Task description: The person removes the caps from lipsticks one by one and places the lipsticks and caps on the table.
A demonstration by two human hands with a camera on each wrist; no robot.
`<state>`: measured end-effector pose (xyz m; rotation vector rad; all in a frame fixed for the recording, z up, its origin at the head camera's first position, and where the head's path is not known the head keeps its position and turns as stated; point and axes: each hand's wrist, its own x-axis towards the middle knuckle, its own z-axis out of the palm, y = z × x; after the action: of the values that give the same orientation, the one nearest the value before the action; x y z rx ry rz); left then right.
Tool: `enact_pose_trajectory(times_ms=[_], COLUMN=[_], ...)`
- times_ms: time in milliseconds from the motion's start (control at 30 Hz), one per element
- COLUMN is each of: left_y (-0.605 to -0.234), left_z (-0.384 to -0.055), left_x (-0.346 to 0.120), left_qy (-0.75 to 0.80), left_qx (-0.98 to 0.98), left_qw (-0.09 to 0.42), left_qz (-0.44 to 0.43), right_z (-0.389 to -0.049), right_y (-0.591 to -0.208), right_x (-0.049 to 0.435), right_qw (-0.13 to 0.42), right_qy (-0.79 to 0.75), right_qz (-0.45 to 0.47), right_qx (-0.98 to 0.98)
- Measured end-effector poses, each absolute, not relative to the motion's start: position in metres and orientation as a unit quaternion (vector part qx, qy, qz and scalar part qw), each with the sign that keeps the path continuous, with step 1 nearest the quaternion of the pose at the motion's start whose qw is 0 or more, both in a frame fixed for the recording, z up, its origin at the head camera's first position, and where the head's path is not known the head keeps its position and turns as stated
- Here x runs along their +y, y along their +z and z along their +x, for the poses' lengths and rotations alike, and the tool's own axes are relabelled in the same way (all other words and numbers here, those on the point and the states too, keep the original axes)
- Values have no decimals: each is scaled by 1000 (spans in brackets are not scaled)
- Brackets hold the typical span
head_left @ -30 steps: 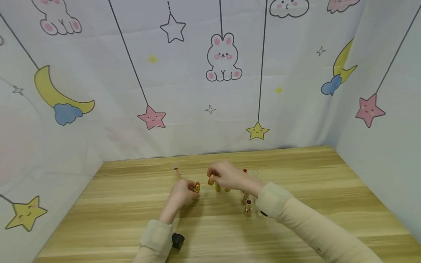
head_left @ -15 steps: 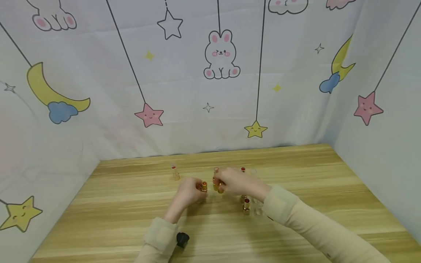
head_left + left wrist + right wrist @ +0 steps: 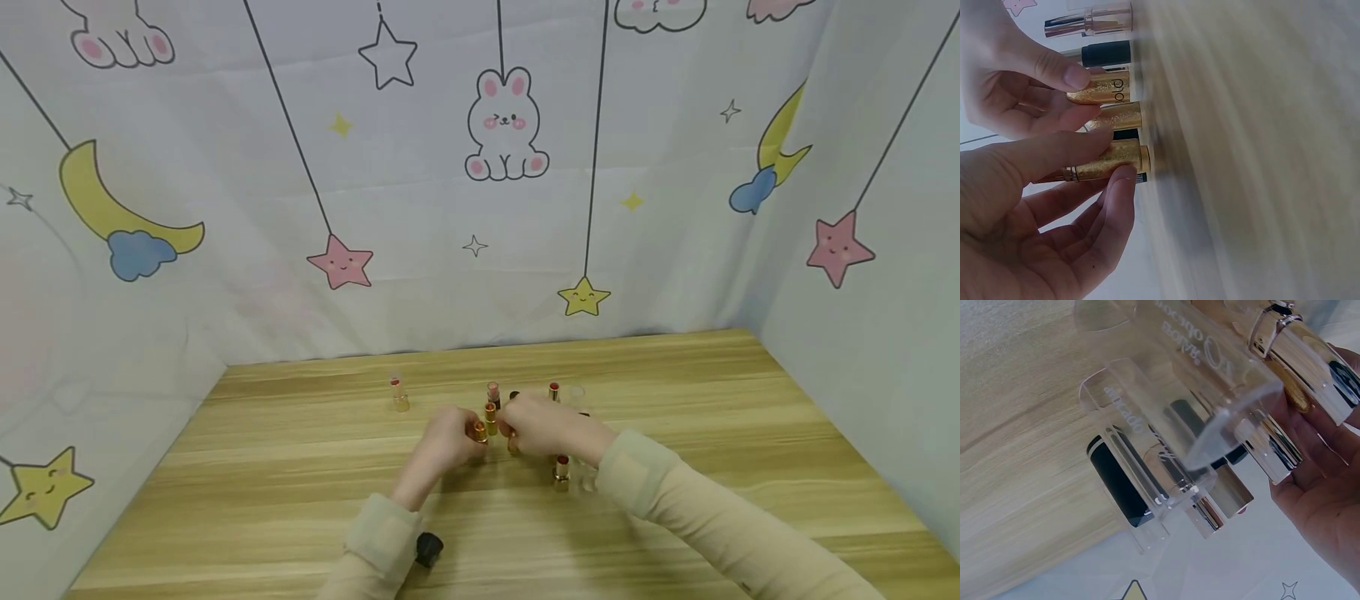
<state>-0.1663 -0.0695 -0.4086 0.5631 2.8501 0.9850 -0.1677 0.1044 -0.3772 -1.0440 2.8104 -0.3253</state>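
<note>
In the head view my left hand (image 3: 446,437) pinches an upright gold lipstick (image 3: 481,431) between thumb and fingers. The left wrist view shows this lipstick (image 3: 1110,159) with its base close to the tabletop. Just to the right, my right hand (image 3: 543,422) holds a second gold lipstick (image 3: 513,442), mostly hidden by its fingers in the head view. Lettering shows on that lipstick (image 3: 1100,89) in the left wrist view. Another gold lipstick (image 3: 491,417) stands between the hands, and a pink lipstick (image 3: 492,392) stands behind it.
A lipstick (image 3: 399,395) stands alone at the back left. Another red lipstick (image 3: 562,473) is in front of my right forearm, beside a transparent piece (image 3: 587,477). Clear-cased lipsticks (image 3: 1141,437) crowd near the right hand. A patterned curtain (image 3: 427,308) backs the wooden table (image 3: 262,500).
My left hand has moved right with its gold lipstick, up to the group. My right hand has shifted right and lower with its own, leaving the middle gold lipstick and pink lipstick in view.
</note>
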Motion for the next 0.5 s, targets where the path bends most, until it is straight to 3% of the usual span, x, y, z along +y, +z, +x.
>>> enact_pose_trajectory(times_ms=[233,500], left_y=[-409,-414], left_z=[-168,-173], left_x=[-65,-63], left_qy=[337,321], left_qx=[922,925], left_qw=[63,52], left_qz=[180,197], right_z=[-171,-171], right_y=[-384,-388], right_x=[107,106], right_qw=[62,49], right_qy=[-110,-101], right_qz=[-356,-350], right_qx=[926,930])
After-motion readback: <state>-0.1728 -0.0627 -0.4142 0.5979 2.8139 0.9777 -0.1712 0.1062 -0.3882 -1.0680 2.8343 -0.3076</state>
